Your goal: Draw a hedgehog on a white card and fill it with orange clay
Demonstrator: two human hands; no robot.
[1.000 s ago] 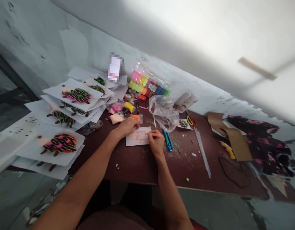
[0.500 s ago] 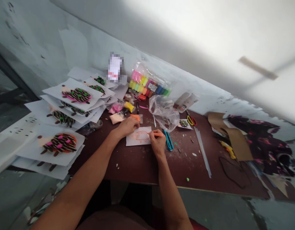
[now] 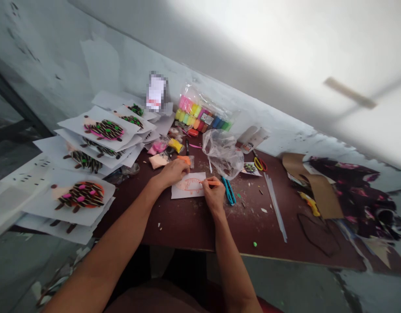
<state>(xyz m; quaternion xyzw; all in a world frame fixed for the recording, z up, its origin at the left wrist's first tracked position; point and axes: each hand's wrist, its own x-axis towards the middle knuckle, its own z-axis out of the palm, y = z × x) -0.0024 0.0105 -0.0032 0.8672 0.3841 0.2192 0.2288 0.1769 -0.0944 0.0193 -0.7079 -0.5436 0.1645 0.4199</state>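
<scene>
A small white sheet of paper (image 3: 195, 194) lies on the dark red table, with an orange line drawing of a hedgehog on it. My right hand (image 3: 214, 195) grips an orange marker (image 3: 214, 183), its tip at the right part of the drawing. At the sheet's upper left corner, the bent fingers of my left hand (image 3: 175, 171) press down and hold it. An orange clay packet (image 3: 185, 160) lies just behind those fingers. Right of the marker is a teal box cutter (image 3: 229, 191).
Stacked sheets with clay hedgehogs (image 3: 104, 129) stand at left beside a white power strip (image 3: 27, 176). Behind are clay packs (image 3: 203, 117) and a crumpled plastic bag (image 3: 223, 152). Scissors (image 3: 261, 164), glue sticks (image 3: 276, 208) and a yellow glue gun (image 3: 309, 203) lie to the right.
The marker and my right hand have shifted very slightly left over the drawing. My left hand stays at the sheet's corner.
</scene>
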